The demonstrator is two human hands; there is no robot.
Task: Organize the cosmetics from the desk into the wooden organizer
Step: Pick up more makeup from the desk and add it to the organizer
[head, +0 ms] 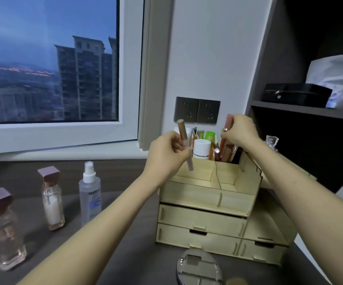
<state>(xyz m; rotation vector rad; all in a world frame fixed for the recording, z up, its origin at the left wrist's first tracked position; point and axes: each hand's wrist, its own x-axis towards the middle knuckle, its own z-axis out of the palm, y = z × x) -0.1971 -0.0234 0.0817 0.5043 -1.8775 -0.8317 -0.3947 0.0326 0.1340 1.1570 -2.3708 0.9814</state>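
Wooden organizer, back compartments already crowded: right hand lowering its pinched pink tube could jam, while left hand grips a gold-capped tube.

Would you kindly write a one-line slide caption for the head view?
Left hand and right hand each hold a slim cosmetic tube above the wooden organizer; three bottles wait on the desk.

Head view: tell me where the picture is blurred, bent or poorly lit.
Head view: dim, dusk light through the window; wide-angle bending tilts the window frame and shelf edge; motion blur smears the left hand with its gold tube and the right hand with its pink tube; the round compact at the bottom edge is soft, its lettering barely readable.
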